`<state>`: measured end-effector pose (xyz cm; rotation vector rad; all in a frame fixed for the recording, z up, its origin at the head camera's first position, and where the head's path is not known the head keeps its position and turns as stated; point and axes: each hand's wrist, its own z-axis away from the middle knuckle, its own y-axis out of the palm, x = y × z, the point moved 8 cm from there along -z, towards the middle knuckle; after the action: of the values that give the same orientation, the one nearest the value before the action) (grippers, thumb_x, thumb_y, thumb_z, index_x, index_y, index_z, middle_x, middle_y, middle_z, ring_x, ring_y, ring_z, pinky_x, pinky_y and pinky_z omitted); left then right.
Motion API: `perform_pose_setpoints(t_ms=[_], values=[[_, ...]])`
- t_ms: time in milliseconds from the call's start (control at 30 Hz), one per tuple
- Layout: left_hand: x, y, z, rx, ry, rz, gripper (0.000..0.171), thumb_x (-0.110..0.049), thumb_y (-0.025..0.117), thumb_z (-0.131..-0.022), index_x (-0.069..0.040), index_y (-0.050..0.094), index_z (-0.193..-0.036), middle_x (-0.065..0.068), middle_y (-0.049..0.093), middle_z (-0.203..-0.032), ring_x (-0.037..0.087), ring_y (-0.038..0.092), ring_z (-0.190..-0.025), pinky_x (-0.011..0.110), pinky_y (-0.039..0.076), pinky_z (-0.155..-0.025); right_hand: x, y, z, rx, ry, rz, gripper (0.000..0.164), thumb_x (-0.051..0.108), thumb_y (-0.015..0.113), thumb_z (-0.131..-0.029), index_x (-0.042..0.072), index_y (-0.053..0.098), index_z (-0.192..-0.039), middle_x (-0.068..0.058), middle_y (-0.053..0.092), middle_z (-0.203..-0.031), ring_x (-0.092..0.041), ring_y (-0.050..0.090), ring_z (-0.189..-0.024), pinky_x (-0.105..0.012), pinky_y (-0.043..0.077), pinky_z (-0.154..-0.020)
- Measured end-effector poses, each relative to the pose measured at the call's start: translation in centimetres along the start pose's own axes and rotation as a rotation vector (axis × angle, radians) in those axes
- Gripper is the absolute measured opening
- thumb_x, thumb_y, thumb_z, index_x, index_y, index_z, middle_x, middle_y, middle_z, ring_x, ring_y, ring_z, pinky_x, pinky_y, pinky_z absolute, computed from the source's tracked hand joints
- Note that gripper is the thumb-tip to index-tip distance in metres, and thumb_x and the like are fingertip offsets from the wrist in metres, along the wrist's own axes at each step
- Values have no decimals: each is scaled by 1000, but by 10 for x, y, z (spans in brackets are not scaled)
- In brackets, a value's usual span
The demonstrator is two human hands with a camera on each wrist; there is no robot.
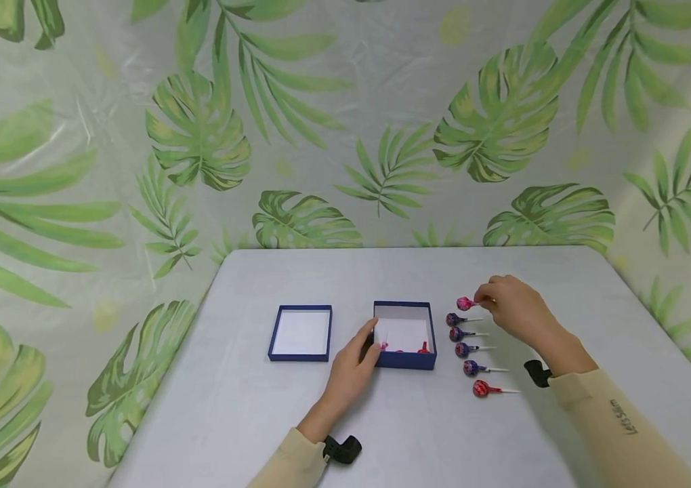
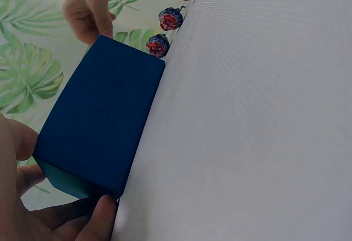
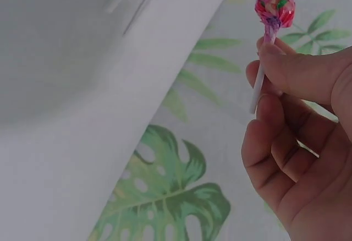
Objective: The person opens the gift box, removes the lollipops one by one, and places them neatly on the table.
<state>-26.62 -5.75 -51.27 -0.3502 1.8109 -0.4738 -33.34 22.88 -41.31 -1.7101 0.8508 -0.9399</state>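
My right hand (image 1: 519, 308) pinches a pink-wrapped lollipop (image 3: 275, 7) by its white stick, between thumb and fingers, at the far end of a lollipop row. My left hand (image 1: 351, 366) holds the left side of an uncovered blue box (image 1: 406, 361), thumb and fingers at its corner in the left wrist view. Inside the white-lined box lie a red lollipop (image 1: 424, 348) and a pink one (image 1: 384, 346), partly hidden by the front wall. Below the held candy, several purple lollipops (image 1: 463, 350) and one red lollipop (image 1: 481, 388) lie in a column, sticks pointing right.
Left of the box, a blue-edged lid (image 1: 300, 332) lies with its white inside up. All this stands on a white-covered table (image 1: 229, 413). A leaf-patterned curtain (image 1: 394, 102) hangs behind the far edge and round the sides.
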Motion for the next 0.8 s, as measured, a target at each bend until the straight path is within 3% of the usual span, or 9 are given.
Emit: perform_pose_setpoints(t_ms=[500, 800], values=[[-1, -2, 0, 1, 3, 11, 51, -26, 51, -106, -27, 41, -155, 0, 43, -155, 22, 40, -142, 46, 35, -115, -28, 32, 11, 97, 29, -53, 9, 2, 74, -88, 9, 78, -93, -1, 67, -85, -24, 63, -80, -46, 56, -70], [0, 0, 0, 21, -12, 20, 51, -28, 50, -106, -28, 40, -156, -3, 41, -156, 19, 37, -143, 44, 33, -116, -39, 48, 15, 142, 67, -68, 13, 1, 72, -89, 11, 78, -94, -4, 70, -92, -32, 66, -90, -53, 54, -80]])
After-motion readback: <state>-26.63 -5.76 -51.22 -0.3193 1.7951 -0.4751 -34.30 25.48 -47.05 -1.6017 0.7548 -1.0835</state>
